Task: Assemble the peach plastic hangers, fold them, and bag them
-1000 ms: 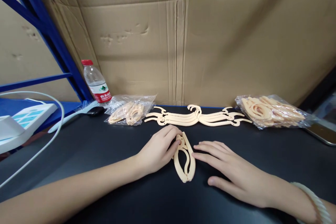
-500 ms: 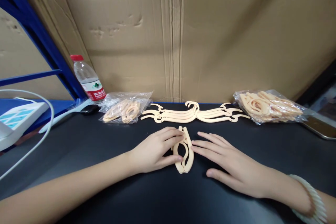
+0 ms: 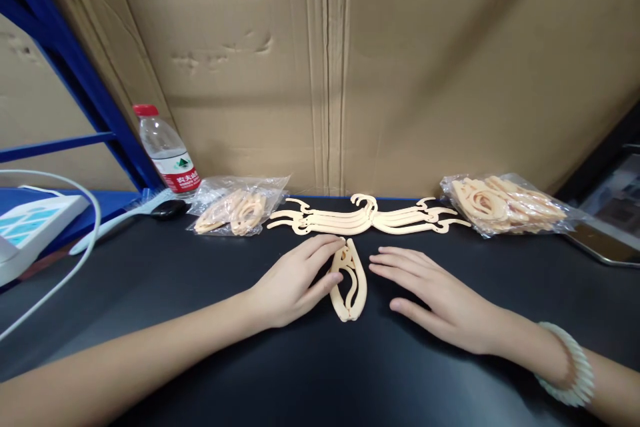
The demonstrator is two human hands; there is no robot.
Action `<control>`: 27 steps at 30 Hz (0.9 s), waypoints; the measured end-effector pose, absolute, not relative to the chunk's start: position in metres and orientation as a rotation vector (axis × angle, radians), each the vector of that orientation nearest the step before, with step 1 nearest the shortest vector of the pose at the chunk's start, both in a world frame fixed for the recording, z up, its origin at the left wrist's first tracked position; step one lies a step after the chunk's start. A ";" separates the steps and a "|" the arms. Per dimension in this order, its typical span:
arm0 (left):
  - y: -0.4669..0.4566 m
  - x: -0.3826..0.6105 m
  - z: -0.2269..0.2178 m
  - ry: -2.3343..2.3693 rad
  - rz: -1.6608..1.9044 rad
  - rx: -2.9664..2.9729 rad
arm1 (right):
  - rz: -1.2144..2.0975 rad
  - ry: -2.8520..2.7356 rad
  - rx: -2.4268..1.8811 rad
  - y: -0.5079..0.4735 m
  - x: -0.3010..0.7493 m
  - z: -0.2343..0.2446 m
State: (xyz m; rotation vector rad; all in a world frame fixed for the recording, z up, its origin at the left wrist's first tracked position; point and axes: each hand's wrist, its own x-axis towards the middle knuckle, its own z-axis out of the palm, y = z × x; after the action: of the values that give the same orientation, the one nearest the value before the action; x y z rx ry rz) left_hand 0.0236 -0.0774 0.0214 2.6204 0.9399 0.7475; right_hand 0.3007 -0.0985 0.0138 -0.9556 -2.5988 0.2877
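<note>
A folded beige plastic travel hanger point(image 3: 361, 287) lies flat on the black table, its two arms folded side by side. My left hand point(image 3: 295, 280) grips its left arm, with the fingertips at the far end and the thumb lower along the inner edge. Part of that arm is hidden under the fingers. Just to the right of the hanger, my right hand point(image 3: 440, 297) is open and apart from it, fingers stretched out and nothing in them. Behind both hands lies a stack of several unfolded hangers point(image 3: 345, 220), hooks pointing away from me.
Clear bags of folded hangers lie at the back left point(image 3: 237, 210) and back right point(image 3: 505, 207). A red-capped water bottle point(image 3: 175, 163) stands by the blue frame point(image 3: 80, 90). On the left are a white cable point(image 3: 95, 227) and a white device point(image 3: 30, 233). A phone point(image 3: 607, 245) lies far right.
My right hand has drawn off the hanger's right arm, leaving a small gap. The left fingers have shifted towards the hanger's far end, and its thumb has moved up.
</note>
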 end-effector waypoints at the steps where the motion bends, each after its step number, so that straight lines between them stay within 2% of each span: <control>1: -0.078 0.024 0.022 0.954 0.771 2.615 | 0.231 -2.573 -0.973 -0.095 0.303 0.013; 6: -0.077 0.024 0.023 1.051 0.828 2.565 | -0.035 -2.413 -1.112 -0.068 0.328 0.007; 10: -0.076 0.023 0.019 1.151 0.778 2.506 | -0.125 -2.372 -1.200 -0.050 0.347 0.001; 27: -0.078 0.021 0.014 1.155 0.957 2.422 | 0.060 -2.275 -1.142 -0.041 0.346 0.001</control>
State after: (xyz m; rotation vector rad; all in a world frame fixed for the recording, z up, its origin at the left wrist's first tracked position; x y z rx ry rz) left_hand 0.0207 -0.0783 0.0139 2.4224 1.1548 0.9567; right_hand 0.3462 -0.0411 0.0006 -1.1418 -2.2747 0.0604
